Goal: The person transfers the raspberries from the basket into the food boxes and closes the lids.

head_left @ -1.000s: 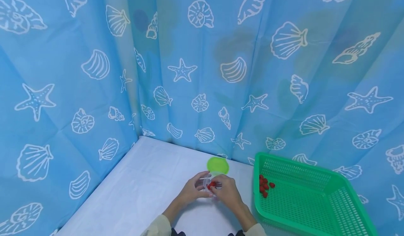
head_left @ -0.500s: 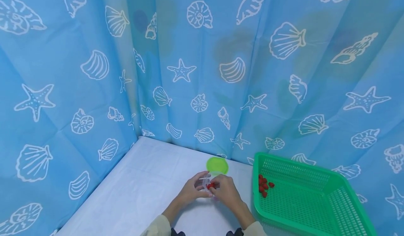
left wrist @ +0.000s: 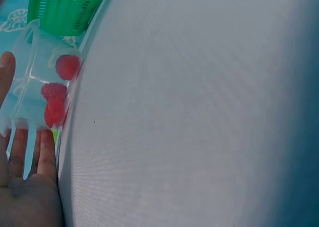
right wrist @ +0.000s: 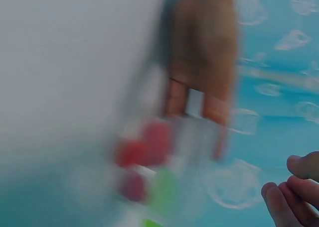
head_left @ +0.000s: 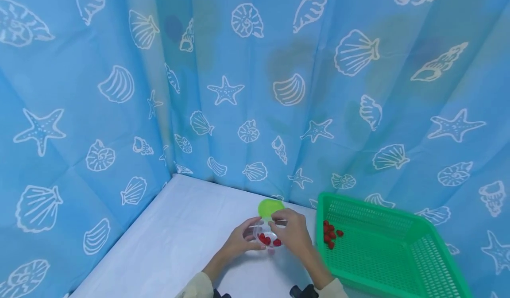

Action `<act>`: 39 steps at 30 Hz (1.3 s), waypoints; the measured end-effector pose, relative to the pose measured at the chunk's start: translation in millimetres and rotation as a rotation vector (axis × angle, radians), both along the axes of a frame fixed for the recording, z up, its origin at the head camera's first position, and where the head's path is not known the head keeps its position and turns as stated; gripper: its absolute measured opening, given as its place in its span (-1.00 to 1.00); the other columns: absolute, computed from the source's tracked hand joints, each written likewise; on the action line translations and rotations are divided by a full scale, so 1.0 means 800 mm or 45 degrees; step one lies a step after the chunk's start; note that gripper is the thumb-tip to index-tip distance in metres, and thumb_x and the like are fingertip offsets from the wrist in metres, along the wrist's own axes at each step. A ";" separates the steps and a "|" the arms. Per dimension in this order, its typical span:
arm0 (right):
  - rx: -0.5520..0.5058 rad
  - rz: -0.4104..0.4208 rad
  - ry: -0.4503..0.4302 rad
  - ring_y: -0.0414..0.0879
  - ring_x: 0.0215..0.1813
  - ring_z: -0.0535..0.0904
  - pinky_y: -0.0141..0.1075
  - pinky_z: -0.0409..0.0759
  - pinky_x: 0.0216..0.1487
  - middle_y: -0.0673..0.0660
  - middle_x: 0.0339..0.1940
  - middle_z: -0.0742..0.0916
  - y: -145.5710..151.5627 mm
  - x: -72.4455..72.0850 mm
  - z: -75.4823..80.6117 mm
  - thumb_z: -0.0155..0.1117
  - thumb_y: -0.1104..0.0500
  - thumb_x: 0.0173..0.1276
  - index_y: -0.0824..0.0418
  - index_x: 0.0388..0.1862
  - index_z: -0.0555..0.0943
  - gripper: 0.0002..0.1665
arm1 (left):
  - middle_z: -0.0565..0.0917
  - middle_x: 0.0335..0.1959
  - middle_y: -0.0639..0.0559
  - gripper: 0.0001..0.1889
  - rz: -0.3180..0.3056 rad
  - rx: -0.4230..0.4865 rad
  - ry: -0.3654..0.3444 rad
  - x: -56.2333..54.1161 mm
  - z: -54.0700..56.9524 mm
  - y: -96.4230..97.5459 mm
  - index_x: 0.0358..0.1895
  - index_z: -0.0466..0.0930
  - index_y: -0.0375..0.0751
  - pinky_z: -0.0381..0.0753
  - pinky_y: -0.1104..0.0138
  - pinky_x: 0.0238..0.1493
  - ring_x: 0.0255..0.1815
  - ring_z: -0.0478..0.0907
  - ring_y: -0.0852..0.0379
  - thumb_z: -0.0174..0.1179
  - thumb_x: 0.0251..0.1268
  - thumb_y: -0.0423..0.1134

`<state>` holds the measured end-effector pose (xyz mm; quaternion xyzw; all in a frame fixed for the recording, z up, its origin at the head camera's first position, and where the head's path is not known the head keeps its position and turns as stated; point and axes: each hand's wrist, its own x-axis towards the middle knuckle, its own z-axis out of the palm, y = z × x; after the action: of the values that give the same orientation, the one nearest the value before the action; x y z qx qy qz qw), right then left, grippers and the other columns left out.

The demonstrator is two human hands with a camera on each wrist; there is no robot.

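A clear plastic tub (head_left: 272, 234) stands on the white table, three red raspberries (left wrist: 68, 66) visible at its bottom. My left hand (head_left: 238, 239) grips the tub from the left, with the thumb on the near side and the fingers on the far side. My right hand (head_left: 295, 234) hovers at the tub's right rim, fingers loosely bent and holding nothing. In the right wrist view its fingertips (right wrist: 271, 192) show apart from the blurred tub. Just behind the tub lies a round lime-green lid (head_left: 271, 208).
To the right stands a large green perforated basket (head_left: 378, 253), with several more raspberries (head_left: 328, 235) heaped at its left end. A blue shell-print curtain (head_left: 223, 125) closes off the back and left of the white table (head_left: 191, 218).
My right hand has let go of a raspberry in the tub and drawn up and to the right. My left hand keeps its grip on the tub. The view has shifted slightly.
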<state>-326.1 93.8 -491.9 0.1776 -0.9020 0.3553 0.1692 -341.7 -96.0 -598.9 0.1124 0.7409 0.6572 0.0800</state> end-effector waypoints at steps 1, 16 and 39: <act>0.001 -0.030 0.023 -0.11 -0.11 0.71 -0.29 0.70 -0.16 -0.03 -0.19 0.76 0.004 0.000 0.012 0.52 0.14 0.15 0.10 -0.15 0.74 -0.74 | 0.42 0.36 0.05 -0.13 0.004 -0.005 -0.004 -0.001 0.000 0.000 0.45 0.27 0.06 0.51 0.15 0.21 0.36 0.37 -0.10 0.51 0.01 -0.13; -0.082 -0.096 -0.028 0.09 -0.25 0.70 -0.07 0.68 -0.24 0.21 -0.31 0.78 0.148 -0.091 0.063 0.40 0.23 0.24 0.33 -0.23 0.75 -0.82 | 0.44 0.34 0.10 -0.14 0.014 -0.015 0.007 -0.001 -0.004 -0.003 0.44 0.29 0.11 0.54 0.15 0.17 0.37 0.36 -0.08 0.51 0.01 -0.14; 0.035 -0.302 -0.645 -0.04 -0.46 0.64 -0.22 0.61 -0.44 0.18 -0.51 0.75 0.226 -0.124 -0.038 0.40 0.16 0.10 0.43 -0.33 0.73 -0.69 | 0.46 0.32 0.06 -0.18 0.000 0.018 -0.044 0.001 0.002 0.000 0.43 0.31 0.11 0.56 0.10 0.16 0.35 0.38 -0.11 0.49 0.04 -0.16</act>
<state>-425.3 274.3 -522.2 -0.0213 -0.9348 0.3539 -0.0236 -341.1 -95.7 -597.2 0.1015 0.7347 0.6644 0.0920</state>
